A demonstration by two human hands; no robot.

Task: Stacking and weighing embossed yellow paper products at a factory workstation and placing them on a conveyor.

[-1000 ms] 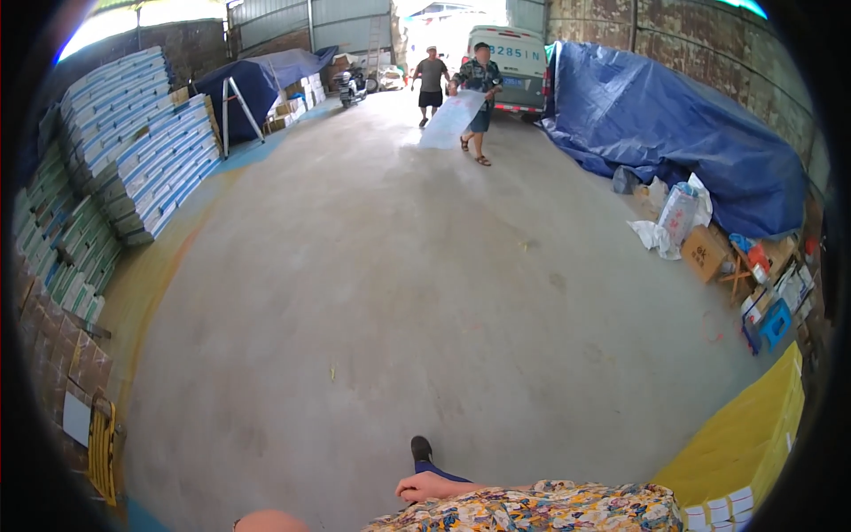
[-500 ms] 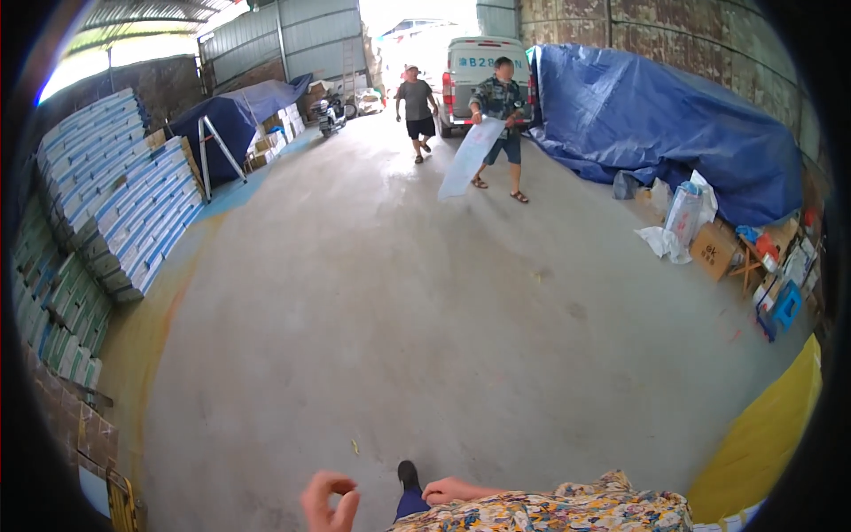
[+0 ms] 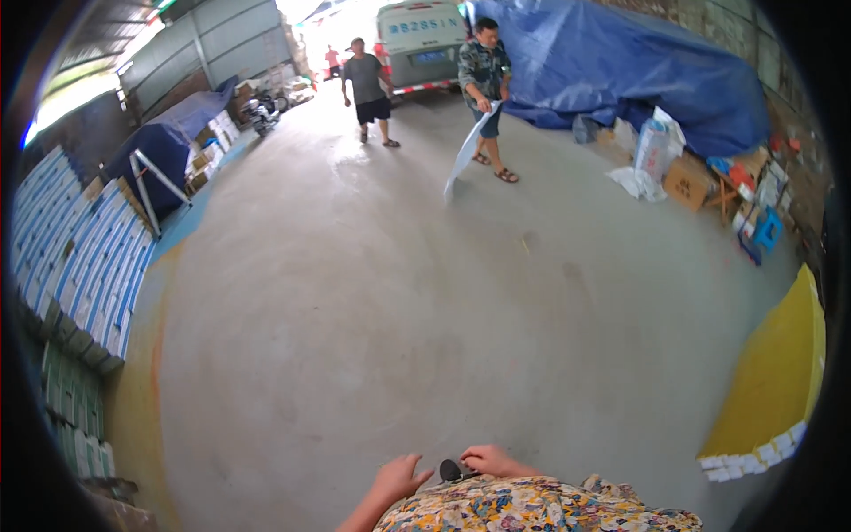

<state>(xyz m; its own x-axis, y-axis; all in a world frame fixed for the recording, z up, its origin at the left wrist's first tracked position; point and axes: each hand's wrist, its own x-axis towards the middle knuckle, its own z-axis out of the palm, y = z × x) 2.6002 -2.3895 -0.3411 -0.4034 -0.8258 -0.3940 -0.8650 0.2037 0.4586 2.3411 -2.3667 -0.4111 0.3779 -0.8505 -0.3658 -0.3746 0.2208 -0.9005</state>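
My left hand (image 3: 401, 477) is in front of my body at the lower edge, its fingers loosely apart and nothing in them. A little to its right hovers my right hand (image 3: 494, 461), with bent fingers pointing left and no object visible in them. Between the two hands a dark shoe (image 3: 449, 470) of mine shows on the grey floor (image 3: 390, 337). Below them spreads my flowered garment (image 3: 523, 507). Neither hand touches anything beyond me, as far as I can see.
Ahead, a person in a patterned shirt (image 3: 483, 75) carries a pale, bendy sheet (image 3: 467, 155); another person (image 3: 365, 84) walks to the left. Behind them stands a van (image 3: 421, 44). Stacked boxes (image 3: 80, 239) and a ladder (image 3: 146, 191) line the left; a yellow-covered stack (image 3: 771, 363) stands at right.
My view has shifted forward and downward. Both people appear nearer, and the carried sheet now shows more edge-on. My left hand has moved right, toward my right hand, and its fingers have uncurled.
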